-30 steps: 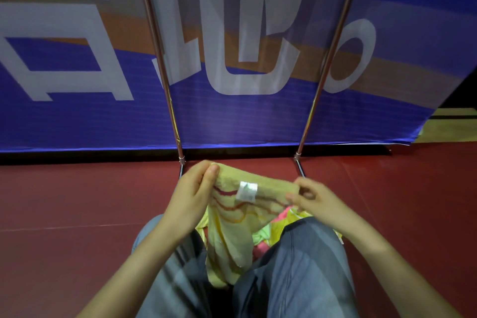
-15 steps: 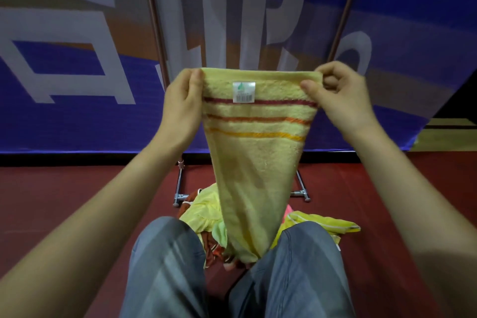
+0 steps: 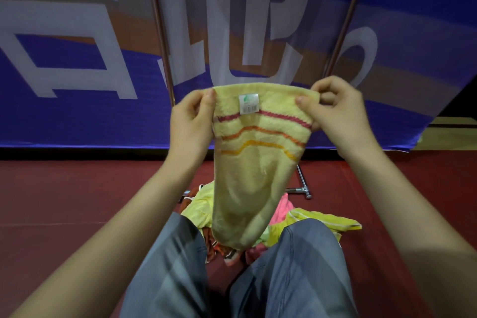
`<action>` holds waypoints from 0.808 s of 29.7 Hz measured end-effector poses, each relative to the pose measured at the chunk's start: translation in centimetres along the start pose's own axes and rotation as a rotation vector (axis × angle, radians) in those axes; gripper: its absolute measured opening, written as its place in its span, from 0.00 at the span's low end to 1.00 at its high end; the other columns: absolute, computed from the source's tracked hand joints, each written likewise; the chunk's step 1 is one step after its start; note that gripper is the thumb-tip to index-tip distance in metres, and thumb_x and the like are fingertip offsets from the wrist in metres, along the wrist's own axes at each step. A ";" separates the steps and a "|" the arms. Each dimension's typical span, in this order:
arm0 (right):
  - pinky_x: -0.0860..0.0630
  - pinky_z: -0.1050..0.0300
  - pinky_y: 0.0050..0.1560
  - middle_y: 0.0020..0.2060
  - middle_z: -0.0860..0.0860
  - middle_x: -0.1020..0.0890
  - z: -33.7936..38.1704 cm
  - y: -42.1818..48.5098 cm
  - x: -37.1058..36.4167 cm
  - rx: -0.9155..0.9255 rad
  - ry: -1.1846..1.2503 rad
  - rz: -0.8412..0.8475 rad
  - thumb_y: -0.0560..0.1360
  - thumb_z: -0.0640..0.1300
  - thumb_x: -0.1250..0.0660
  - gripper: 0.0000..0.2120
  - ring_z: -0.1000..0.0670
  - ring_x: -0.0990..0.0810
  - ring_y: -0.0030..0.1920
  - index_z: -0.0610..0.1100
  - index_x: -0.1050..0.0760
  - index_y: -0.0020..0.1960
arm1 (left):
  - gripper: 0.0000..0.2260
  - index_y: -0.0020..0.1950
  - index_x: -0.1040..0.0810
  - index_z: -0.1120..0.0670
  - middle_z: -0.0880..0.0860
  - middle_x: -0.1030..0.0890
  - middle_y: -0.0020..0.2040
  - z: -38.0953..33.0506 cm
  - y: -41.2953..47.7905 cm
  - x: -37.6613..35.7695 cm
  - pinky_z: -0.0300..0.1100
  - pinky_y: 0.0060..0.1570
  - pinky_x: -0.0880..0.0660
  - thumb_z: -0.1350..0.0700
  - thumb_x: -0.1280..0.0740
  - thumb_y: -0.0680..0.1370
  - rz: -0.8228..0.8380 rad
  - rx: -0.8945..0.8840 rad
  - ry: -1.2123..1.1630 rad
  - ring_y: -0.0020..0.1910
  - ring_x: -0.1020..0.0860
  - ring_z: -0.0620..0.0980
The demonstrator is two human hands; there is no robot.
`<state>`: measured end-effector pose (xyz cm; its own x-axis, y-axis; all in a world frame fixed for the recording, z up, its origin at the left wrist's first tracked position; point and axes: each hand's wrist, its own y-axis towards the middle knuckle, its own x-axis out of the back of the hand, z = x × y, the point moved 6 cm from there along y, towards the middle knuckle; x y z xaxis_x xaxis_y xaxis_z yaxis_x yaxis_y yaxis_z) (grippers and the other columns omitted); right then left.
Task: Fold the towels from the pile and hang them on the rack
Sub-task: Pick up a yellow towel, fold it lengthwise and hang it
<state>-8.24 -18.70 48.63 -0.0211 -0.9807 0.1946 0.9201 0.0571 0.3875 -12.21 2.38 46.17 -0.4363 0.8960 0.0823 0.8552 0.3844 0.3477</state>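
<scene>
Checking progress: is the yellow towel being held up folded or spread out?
Spread out: the yellow towel hangs down in one sheet, left hand and right hand pinching its top corners.

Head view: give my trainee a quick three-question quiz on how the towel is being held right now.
1. True or false: the left hand and right hand both pinch the top edge of the yellow towel.
2. Where is the white label? A) near the towel's top edge B) at its bottom tip C) on a rack pole
3. Short answer: what lies below the towel's hanging end?
Key: 1 true; 2 A; 3 the pile of towels.
</scene>
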 end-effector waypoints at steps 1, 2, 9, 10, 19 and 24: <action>0.31 0.68 0.21 0.21 0.56 0.22 -0.5 -0.4 -0.5 -0.024 0.008 0.014 0.71 0.34 0.32 0.13 0.61 0.26 0.21 0.47 0.32 0.35 | 0.11 0.40 0.24 0.47 0.44 0.24 0.32 0.4 -0.4 -0.1 0.34 0.33 0.25 0.54 0.42 0.79 0.005 0.008 -0.007 0.31 0.24 0.36; 0.31 0.68 0.21 0.22 0.54 0.22 -0.9 -0.8 -1.0 -0.046 0.010 0.028 0.71 0.34 0.32 0.13 0.61 0.27 0.21 0.47 0.32 0.35 | 0.11 0.40 0.23 0.47 0.43 0.23 0.32 0.9 -0.8 -0.3 0.33 0.34 0.25 0.55 0.42 0.79 0.013 0.017 -0.014 0.31 0.23 0.35; 0.25 0.67 0.30 0.32 0.50 0.23 -2.9 -3.4 -5.4 -0.206 0.120 0.176 0.70 0.33 0.32 0.11 0.62 0.24 0.26 0.47 0.28 0.36 | 0.11 0.39 0.23 0.48 0.43 0.20 0.31 2.0 -3.4 -2.6 0.28 0.36 0.28 0.59 0.39 0.78 0.103 0.017 -0.074 0.33 0.24 0.35; 0.23 0.67 0.30 0.32 0.49 0.23 -3.0 -3.8 -6.0 -0.245 0.191 0.209 0.71 0.33 0.33 0.09 0.61 0.22 0.27 0.46 0.27 0.38 | 0.12 0.38 0.23 0.47 0.42 0.21 0.28 2.1 -3.6 -2.8 0.27 0.34 0.29 0.60 0.39 0.78 0.114 0.014 -0.079 0.31 0.25 0.34; 0.20 0.66 0.42 0.38 0.46 0.20 -3.4 -5.3 -7.1 -0.310 0.343 0.333 0.75 0.32 0.41 0.10 0.58 0.19 0.34 0.42 0.24 0.45 | 0.07 0.42 0.22 0.49 0.43 0.19 0.29 2.6 -5.4 -3.1 0.28 0.37 0.27 0.60 0.36 0.76 0.312 0.023 -0.151 0.33 0.21 0.37; 0.20 0.65 0.40 0.36 0.49 0.18 -3.4 -5.8 -7.2 -0.280 0.366 0.404 0.74 0.30 0.40 0.12 0.57 0.18 0.35 0.45 0.24 0.43 | 0.09 0.44 0.23 0.48 0.40 0.17 0.33 3.0 -5.3 -2.1 0.26 0.39 0.27 0.63 0.35 0.74 0.305 -0.006 -0.075 0.37 0.20 0.34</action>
<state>-12.11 -12.57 41.85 0.4409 -0.8952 -0.0643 0.8962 0.4352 0.0861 -14.93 -0.89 41.36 -0.1376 0.9838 0.1149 0.9417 0.0939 0.3231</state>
